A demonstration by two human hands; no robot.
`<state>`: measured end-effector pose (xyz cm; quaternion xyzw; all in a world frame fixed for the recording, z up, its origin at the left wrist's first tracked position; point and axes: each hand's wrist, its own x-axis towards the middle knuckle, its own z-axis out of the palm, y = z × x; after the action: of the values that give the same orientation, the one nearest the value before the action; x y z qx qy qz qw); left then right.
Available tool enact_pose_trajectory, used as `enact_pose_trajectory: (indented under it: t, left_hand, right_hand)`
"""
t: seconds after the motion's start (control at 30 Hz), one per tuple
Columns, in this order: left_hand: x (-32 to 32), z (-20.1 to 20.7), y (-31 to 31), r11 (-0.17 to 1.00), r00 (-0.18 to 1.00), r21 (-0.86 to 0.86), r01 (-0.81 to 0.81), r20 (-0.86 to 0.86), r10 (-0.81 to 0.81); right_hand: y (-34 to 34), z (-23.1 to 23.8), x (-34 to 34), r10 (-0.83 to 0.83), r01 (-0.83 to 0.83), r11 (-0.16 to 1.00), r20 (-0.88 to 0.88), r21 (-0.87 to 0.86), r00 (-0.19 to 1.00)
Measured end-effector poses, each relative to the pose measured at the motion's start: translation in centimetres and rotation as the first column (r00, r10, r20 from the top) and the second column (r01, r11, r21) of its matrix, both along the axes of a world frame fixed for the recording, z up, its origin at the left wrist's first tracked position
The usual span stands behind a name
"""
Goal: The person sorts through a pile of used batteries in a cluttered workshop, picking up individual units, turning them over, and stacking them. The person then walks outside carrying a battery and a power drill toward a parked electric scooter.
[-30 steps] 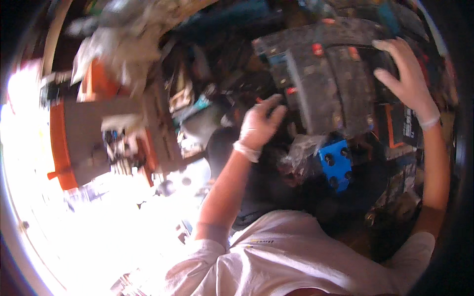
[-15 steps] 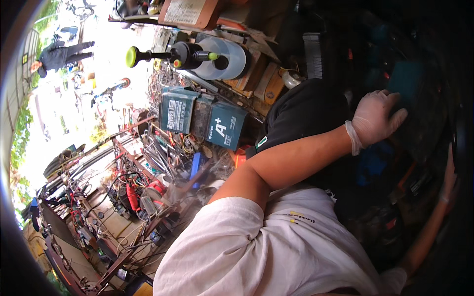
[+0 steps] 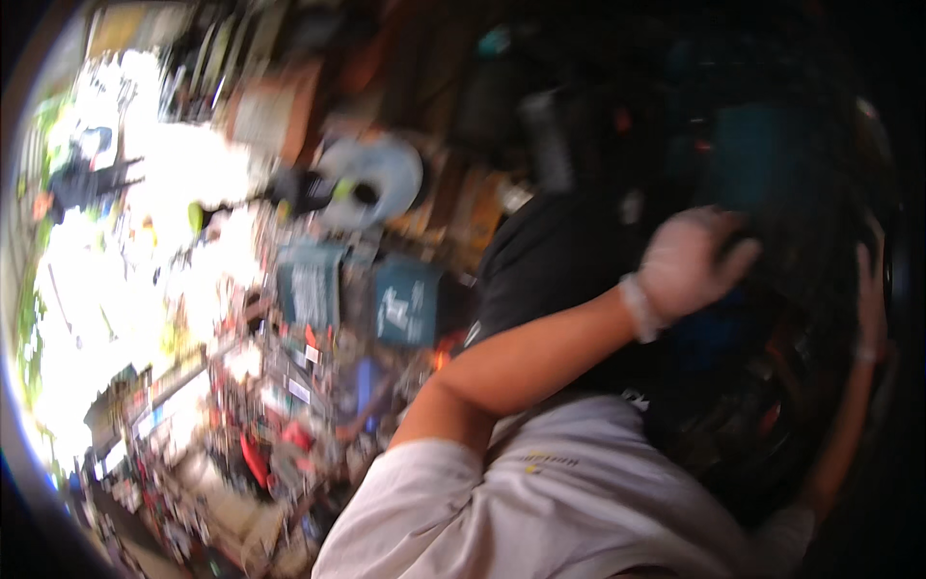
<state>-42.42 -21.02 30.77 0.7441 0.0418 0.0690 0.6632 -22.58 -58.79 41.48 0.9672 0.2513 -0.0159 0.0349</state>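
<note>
My left hand, in a thin whitish glove, hovers over the dark area right of my black-clad leg. Its thumb stands apart from the fingers, and nothing shows between them. Just beyond it is a dim teal boxy thing, its kind lost in shadow; I cannot tell whether they touch. A dark blue patch lies below the hand. Close to the right rim, my right hand is raised with its fingers stretched out, blurred and partly lost in darkness; no held thing is visible there.
To the left stand a pump sprayer with a pale tank and two teal box-shaped batteries. Wires, tools and a red-handled thing clutter the lower left. A person is outside in bright light. Motion blurs much of the view.
The view has swung, so the sprayer and batteries sit further left and mostly lower. My left hand appears lower and further left, still with its thumb apart; my right hand shows more.
</note>
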Motion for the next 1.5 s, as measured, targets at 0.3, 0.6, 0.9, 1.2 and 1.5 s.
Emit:
enact_pose_trajectory:
  t: [0.3,0.6,0.9,1.2,1.5]
  left_hand:
    - [2.3,-0.6,3.0,0.99,0.957,-0.032,0.136,-0.256,-0.14]
    - [7.0,-0.3,3.7,0.988,0.951,-0.021,0.152,-0.271,-0.152]
    - [28.4,-11.1,15.5,0.799,0.934,0.6,0.044,-0.308,0.18]
    - [36.1,-23.8,19.6,0.386,0.781,0.829,0.405,-0.533,0.325]
    - [39.5,-28.7,22.1,0.443,0.787,0.801,0.403,-0.55,0.279]
  right_hand:
    - [5.6,0.6,-3.0,-0.017,0.034,0.925,-0.05,0.377,0.999]
    - [6.4,1.0,-3.1,-0.023,0.03,0.94,-0.025,0.34,0.999]
    - [6.8,1.6,-3.3,-0.078,0.081,0.938,-0.023,0.336,0.997]
    - [7.3,2.4,-2.6,-0.105,0.124,0.955,-0.084,0.271,0.991]
    - [7.1,3.0,-2.5,-0.082,0.1,0.98,-0.108,0.173,0.991]
